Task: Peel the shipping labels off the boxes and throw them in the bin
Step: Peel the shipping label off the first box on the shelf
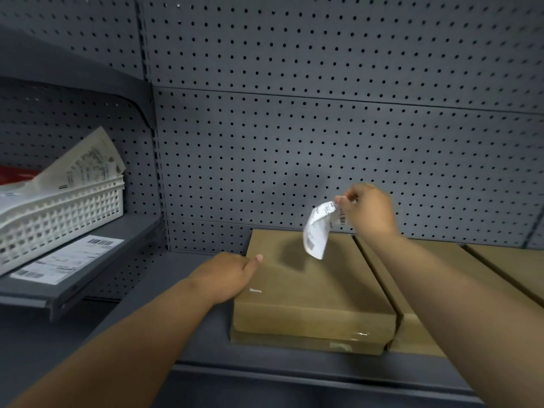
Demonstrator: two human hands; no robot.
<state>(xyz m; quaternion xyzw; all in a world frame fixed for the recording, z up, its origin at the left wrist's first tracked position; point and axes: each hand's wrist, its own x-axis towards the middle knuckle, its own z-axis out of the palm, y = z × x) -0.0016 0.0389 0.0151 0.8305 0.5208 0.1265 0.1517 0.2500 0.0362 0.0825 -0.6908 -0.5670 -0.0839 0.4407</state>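
A flat brown cardboard box lies on the grey shelf, its top bare. My right hand is raised above the box's far edge and pinches a curled white shipping label, which hangs free of the cardboard. My left hand rests flat on the box's left edge, fingers pointing right, holding nothing. A white lattice basket at the left holds several loose labels.
Two more brown boxes lie to the right of the first. A white label lies on the lower left shelf beside the basket. Grey pegboard forms the back wall. The shelf's front edge runs below the boxes.
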